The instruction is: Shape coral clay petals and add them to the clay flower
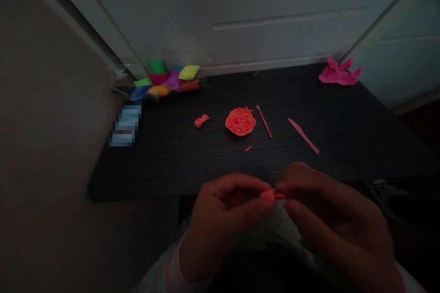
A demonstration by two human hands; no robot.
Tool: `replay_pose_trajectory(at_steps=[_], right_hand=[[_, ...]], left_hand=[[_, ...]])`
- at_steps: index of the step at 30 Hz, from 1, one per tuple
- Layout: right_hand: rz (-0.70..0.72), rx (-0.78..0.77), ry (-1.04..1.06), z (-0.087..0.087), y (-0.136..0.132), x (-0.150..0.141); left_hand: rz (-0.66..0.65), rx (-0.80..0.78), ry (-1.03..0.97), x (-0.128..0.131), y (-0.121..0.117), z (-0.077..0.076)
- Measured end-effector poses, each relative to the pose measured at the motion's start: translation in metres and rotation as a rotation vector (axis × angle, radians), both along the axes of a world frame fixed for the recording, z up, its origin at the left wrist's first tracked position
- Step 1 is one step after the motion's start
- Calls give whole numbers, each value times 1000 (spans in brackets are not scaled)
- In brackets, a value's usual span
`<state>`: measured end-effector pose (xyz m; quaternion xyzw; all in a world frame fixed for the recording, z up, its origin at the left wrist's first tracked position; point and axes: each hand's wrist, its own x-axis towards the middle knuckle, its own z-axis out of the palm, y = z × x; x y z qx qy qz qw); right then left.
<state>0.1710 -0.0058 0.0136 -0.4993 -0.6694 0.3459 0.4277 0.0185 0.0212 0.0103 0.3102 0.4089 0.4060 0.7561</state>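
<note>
Head view: a coral lump (267, 196) is held up by the near edge of the black table (165, 165); it is pinched between the thumb and forefinger of the left hand (216, 224), while a thin strip (279, 197) is seen jutting from its side toward the right hand (357, 224); the two hands are brought close together, and the strip is flanked by the right thumb and fingertips; whether it is gripped by them cannot be told.

Beneath the hands, a pale dotted cloth (282, 220) is partly seen; on the table beyond, a coral flower (240, 122) with a ruffled rim is set near the middle; a twisted scrap (201, 121) is left of it, and a small sliver (248, 149) lies just on its near side; to its right, a slim pink stick (264, 122) and then a pink knife (304, 136) are laid at a slant.

At the far right corner, a crumpled pink wrapper (340, 73) is seen; at the far left, coloured packets (158, 78) are heaped in clear plastic, with a pixelated item (125, 124) nearer; behind the table, a white door (261, 0) is seen.
</note>
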Motion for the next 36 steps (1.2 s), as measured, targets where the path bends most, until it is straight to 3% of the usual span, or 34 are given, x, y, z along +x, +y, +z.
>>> replay_pose_trajectory(at_steps=[3,10,17,25,36], right_hand=[[-15,71,-81,2,1,6],[134,220,-258,12,13,9],[142,228,-253,15,18,8],[118,217,-179,7,13,5],[101,259,-245,7,12,7]], left_hand=[[12,-90,-71,2,2,1],[-21,-91,-84,3,3,0],[-9,-103,-19,3,2,3],[27,-97,-11,5,3,1],[42,-80,-34,4,0,-2]])
